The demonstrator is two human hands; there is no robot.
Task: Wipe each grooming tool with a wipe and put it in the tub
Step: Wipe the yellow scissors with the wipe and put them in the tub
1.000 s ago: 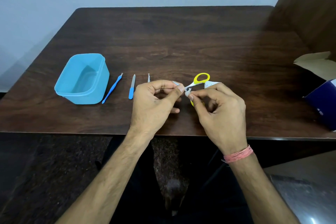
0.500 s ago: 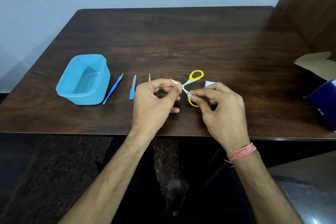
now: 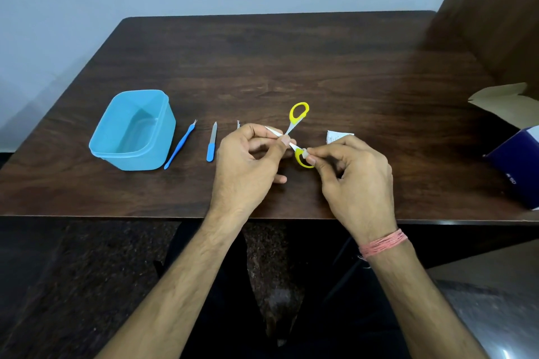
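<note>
One blue tub (image 3: pixel 132 132) sits with nothing in it, two blue tools (image 3: pixel 180 144) beside it, while left hand (image 3: pixel 248 166) pinches the yellow scissors (image 3: pixel 297 125) and right hand (image 3: pixel 355 178) pinches a wipe (image 3: pixel 304 153) on them.

Left hand (image 3: pixel 248 160) and right hand (image 3: pixel 354 175) raised, fingertips in pinching grip.

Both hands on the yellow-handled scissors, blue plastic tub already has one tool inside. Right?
Not quite. The head view shows the blue plastic tub with no tool inside. The left hand and right hand do both hold the yellow-handled scissors.
</note>
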